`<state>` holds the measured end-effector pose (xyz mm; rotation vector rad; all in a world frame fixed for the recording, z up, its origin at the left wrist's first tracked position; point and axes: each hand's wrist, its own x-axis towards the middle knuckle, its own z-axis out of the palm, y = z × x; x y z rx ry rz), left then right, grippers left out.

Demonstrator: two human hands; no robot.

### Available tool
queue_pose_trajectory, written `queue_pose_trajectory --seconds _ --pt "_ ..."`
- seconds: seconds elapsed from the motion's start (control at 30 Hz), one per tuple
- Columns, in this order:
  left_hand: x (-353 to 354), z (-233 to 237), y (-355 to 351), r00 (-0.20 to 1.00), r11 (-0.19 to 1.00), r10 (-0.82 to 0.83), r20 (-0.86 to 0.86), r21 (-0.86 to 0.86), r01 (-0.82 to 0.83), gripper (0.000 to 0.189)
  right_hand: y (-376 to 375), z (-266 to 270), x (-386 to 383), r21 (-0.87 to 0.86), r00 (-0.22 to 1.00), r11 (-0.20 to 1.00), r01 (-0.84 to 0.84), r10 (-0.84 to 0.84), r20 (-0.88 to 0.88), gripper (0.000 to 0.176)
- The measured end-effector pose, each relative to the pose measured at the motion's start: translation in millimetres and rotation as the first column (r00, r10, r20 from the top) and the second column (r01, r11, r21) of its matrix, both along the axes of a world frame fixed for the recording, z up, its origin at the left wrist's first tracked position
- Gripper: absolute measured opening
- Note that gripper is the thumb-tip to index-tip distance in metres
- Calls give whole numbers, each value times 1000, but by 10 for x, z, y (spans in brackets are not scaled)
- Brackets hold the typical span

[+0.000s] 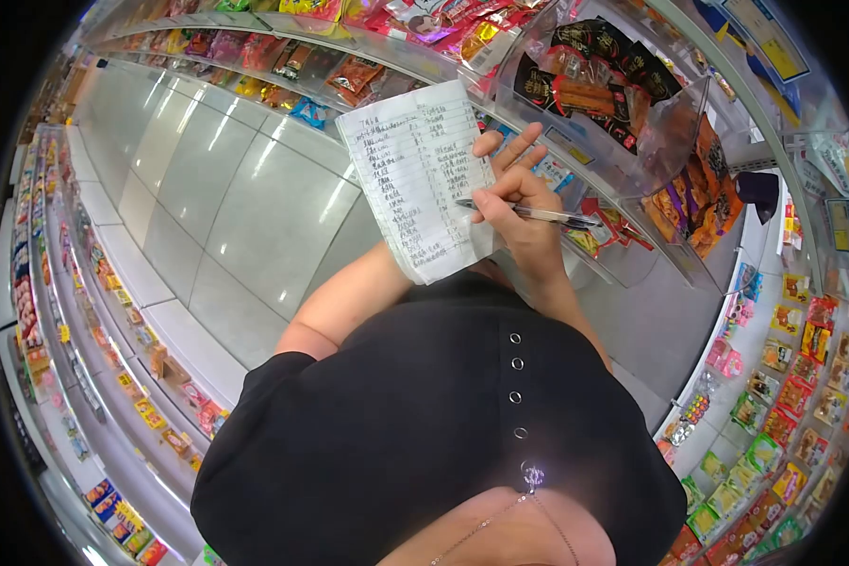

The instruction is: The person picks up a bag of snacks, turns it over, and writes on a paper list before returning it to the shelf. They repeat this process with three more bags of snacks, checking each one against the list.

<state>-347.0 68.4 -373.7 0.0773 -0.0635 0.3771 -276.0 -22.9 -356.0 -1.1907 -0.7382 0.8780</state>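
A notebook with lined white pages lies open in front of my chest, slightly tilted, covered in columns of handwriting. My left forearm passes behind it, and the fingers of my left hand come out past its right edge, supporting it from below. The left palm is hidden by the pages. My right hand grips a pen between thumb and fingers. The pen's tip rests over the right-hand column of writing, with the thumb close to the page edge.
Clear plastic bins of packaged snacks stand close beyond my hands at the right. A shelf of bagged snacks curves across the top. Long shelves line the left, with grey floor tiles between. More small packets fill the right side.
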Motion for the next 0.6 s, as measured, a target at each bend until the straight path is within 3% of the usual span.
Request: queue_pose_trajectory --seconds 0.07,0.17,0.2,0.3,0.43,0.6 --pt "1 56 -41 1000 998 -15 1 -54 15 38 -26 -39 37 28 984 999 34 -38 173 17" --pt "-5 276 -115 982 989 -13 -187 142 41 37 23 -86 22 203 936 977 71 -135 326 19" --pt "6 262 -121 986 982 -11 -164 186 42 36 44 -92 8 283 918 956 75 -177 355 20" --pt "20 192 -131 995 958 -12 -99 284 40 35 27 6 -27 300 879 950 88 -215 425 24" --pt "2 239 -151 996 948 -1 -93 317 30 35 39 -10 -45 334 903 934 128 -249 351 26" --pt "-2 233 -148 996 947 -10 -94 319 40 37 35 -26 -24 332 892 941 69 -207 401 26"
